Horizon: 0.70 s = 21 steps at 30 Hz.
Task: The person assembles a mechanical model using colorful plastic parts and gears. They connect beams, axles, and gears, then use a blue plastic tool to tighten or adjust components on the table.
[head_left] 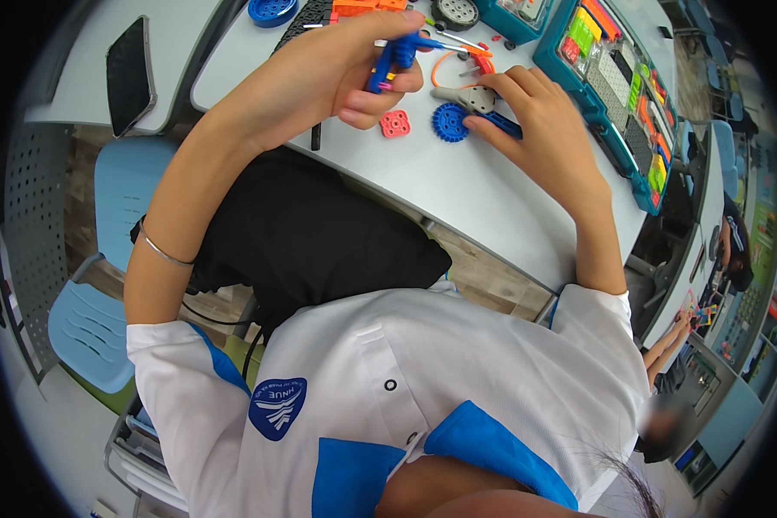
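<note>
My left hand (367,73) is closed around a blue plastic construction piece (399,56), raised over the white table. A thin pale rod reaches right from this piece. Lower and to the right, my right hand (544,121) has its thumb and fingers bent around a grey-and-blue plastic part (475,99); the palm hides some of it. A blue gear (450,123) lies against the tip of my right thumb. Left of the gear is a small pink-red square block with holes (394,124). An orange loop (440,71) curves behind the grey part.
A teal case (609,129) of colourful building parts stands along the right of the white table (518,207). Beyond my hands are a black wheel (455,13), orange blocks (354,7) and a blue wheel (272,10). A phone (131,76) rests on the left table.
</note>
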Available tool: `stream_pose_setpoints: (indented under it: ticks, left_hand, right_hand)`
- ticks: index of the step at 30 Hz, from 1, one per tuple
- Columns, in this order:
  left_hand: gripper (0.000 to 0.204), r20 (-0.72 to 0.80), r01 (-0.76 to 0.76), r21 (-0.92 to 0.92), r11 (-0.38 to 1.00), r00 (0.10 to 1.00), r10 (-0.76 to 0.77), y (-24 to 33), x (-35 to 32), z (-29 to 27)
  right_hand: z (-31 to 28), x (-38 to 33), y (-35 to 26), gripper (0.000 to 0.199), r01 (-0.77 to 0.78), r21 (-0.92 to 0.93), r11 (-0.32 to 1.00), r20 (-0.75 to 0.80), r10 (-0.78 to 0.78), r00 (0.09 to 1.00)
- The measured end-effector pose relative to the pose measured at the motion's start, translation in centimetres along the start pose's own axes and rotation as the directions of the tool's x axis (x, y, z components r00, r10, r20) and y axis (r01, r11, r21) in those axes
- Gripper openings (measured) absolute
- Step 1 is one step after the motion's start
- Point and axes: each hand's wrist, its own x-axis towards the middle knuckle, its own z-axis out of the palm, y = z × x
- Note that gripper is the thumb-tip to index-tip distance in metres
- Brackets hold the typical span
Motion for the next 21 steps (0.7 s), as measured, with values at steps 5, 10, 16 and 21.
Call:
stream_pose_setpoints:
  ticks: [5, 10, 16, 21]
  left_hand:
    - [0.021, -0.092, -0.120, 0.361, 0.925, 0.982, 0.163, -0.9, -0.1, 0.5]
    - [0.028, -0.028, -0.347, 0.516, 0.783, 0.907, 0.421, -3.5, 0.2, 2.6]
    - [0.038, 0.001, -0.285, 0.618, 0.733, 0.932, 0.361, -4.2, -0.1, 2.0]
    - [0.024, 0.004, -0.293, 0.747, 0.597, 0.900, 0.436, -3.9, 0.0, 1.9]
  right_hand:
    - [-0.2, 0.7, -0.1, 0.056, 0.091, 0.090, 0.992, -0.174, -0.075, 0.982]
    - [-1.0, 1.6, -2.7, 0.069, 0.300, 0.446, 0.843, -0.320, -0.163, 0.933]
    - [-0.4, 0.5, -2.2, 0.053, 0.180, 0.426, 0.887, -0.162, -0.122, 0.979]
    - [-0.2, 0.5, -3.0, 0.045, 0.066, 0.495, 0.866, -0.121, -0.007, 0.993]
